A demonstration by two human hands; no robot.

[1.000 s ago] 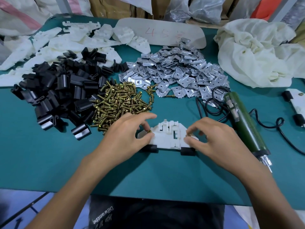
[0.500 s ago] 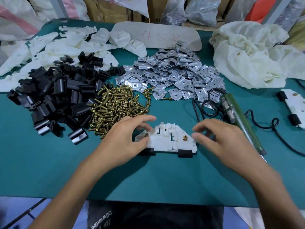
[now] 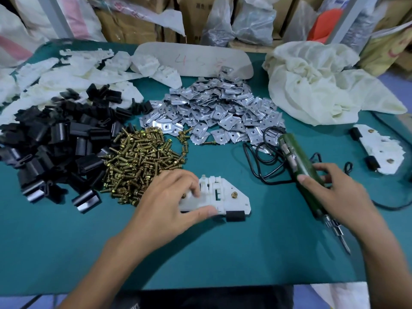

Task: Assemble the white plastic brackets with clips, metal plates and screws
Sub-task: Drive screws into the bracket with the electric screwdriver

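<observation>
While the left hand (image 3: 165, 204) pinches the bracket (image 3: 220, 195) by its left end, the right hand (image 3: 334, 192), well apart, curls round a green screwdriver (image 3: 297, 161). White, flat, step-topped, the bracket lies between them, a brass screw (image 3: 234, 194) and black clip (image 3: 235, 216) at its right side.

The left hand (image 3: 169, 201) is lying palm down, pinching the white bracket (image 3: 231, 204) between its thumb at the near edge and its curled fingers on top. The right hand (image 3: 334, 197) is gripping the green screwdriver (image 3: 297, 161), thumb and fingers wrapping its body. Both bare forearms are angling inward.
</observation>
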